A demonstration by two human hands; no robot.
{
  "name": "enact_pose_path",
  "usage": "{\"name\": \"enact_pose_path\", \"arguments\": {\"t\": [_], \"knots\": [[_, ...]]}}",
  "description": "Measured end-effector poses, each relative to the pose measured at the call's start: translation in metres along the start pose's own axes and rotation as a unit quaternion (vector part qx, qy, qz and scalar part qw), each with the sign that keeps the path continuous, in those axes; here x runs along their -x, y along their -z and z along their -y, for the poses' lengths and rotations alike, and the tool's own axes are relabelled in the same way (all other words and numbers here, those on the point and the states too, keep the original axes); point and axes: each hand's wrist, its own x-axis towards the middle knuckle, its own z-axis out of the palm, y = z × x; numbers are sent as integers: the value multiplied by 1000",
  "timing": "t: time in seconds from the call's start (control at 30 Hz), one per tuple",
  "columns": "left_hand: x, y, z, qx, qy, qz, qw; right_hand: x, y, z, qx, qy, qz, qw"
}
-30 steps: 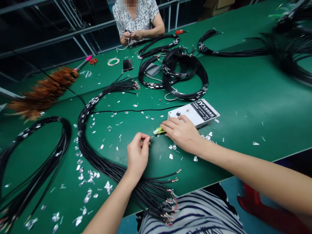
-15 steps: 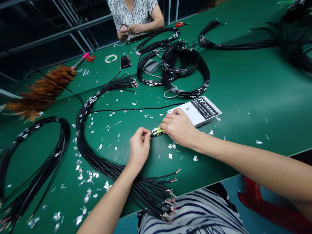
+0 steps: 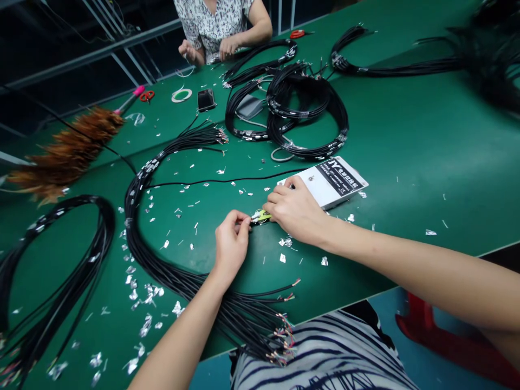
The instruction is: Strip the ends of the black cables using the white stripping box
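Note:
My left hand (image 3: 233,238) is closed in a pinch on the end of a black cable (image 3: 249,227), which is mostly hidden by the fingers. Just to its right, my right hand (image 3: 290,206) is wrapped round a small yellow-green tool (image 3: 262,216) with metal tips, most of it covered by the hand. The tool's tips meet the cable end between the two hands. Behind my right hand lies a white box (image 3: 319,189) with a black printed label. Below my left forearm runs a curved bundle of black cables (image 3: 174,276) with bare coloured wire ends.
More coiled black cable bundles (image 3: 341,124) lie farther back, and another (image 3: 108,216) at left. A phone (image 3: 206,99), red scissors (image 3: 147,96) and a brown feather duster (image 3: 77,146) are on the green table (image 3: 406,179). Foil scraps are scattered about. Across sits a co-worker (image 3: 221,30).
My hands stay almost where they were, still at the cable end. The co-worker's hands have moved apart, one rising to the left with a thin strand. The view has shifted slightly.

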Motion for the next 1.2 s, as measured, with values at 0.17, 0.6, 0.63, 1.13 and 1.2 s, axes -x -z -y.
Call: {"name": "enact_pose_path", "arguments": {"t": [0.17,0.6,0.63,1.13,1.2], "knots": [[0,1,-1,5,-2,3,1000,-2,-2,1,2,-5,-3,1000],[1,3,0,-29,-19,5,999,-5,4,5,-5,-15,27,1000],[1,3,0,-31,-20,5,999,-4,6,4,-8,-14,27,999],[0,6,-3,-18,-23,2,1000,99,3,-10,-134,-116,-236,955],[1,9,-1,-22,-20,0,1000,97,-1,-10,-100,-109,-248,957]]}}
